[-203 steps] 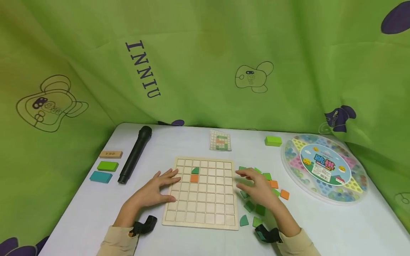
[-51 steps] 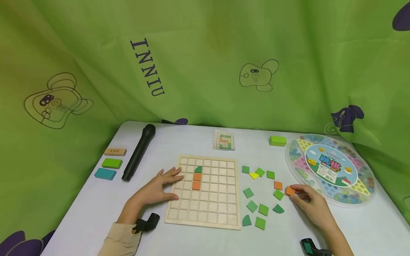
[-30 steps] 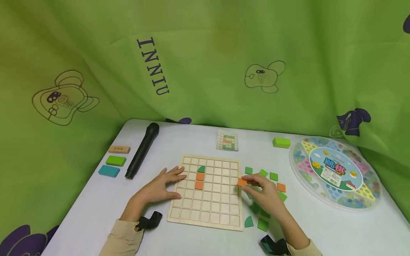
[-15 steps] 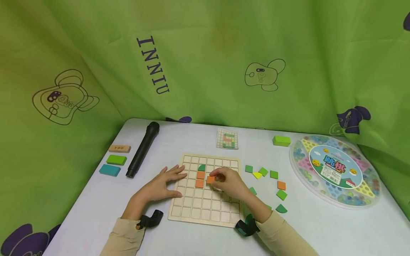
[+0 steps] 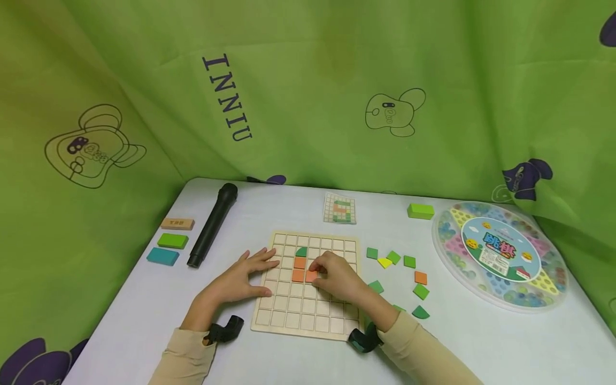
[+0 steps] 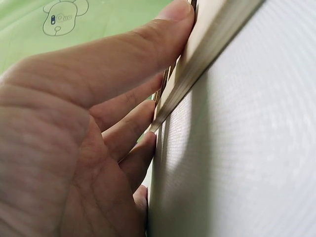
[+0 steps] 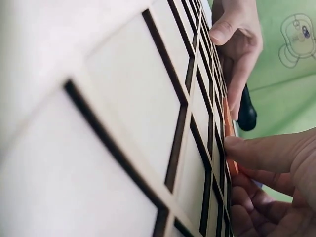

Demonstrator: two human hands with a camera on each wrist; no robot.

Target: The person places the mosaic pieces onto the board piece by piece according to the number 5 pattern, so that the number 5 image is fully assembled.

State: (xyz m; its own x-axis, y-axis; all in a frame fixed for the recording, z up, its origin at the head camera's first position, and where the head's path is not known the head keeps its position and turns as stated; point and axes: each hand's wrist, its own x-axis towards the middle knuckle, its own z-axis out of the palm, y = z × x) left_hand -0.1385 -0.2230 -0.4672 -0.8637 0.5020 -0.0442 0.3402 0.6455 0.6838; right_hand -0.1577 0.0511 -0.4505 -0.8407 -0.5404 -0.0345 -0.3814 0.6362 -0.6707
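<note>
A wooden grid board lies on the white table. My left hand rests on its left edge, fingers spread; in the left wrist view the thumb and fingertips touch the board's rim. My right hand pinches an orange square tile between thumb and fingers, low over a cell; whether it lies fully flat is hard to tell. Just left of it sit one orange tile, another orange tile above that, and a green quarter-round tile on top.
Several loose green tiles, a yellow tile and an orange tile lie right of the board. A pattern card stands behind it. A black microphone and several blocks are at left; a round game box and green block at right.
My right hand has carried an orange tile from the table's right side leftward onto the board, beside the lower orange tile, which was added earlier. My left hand stays on the board's edge.
</note>
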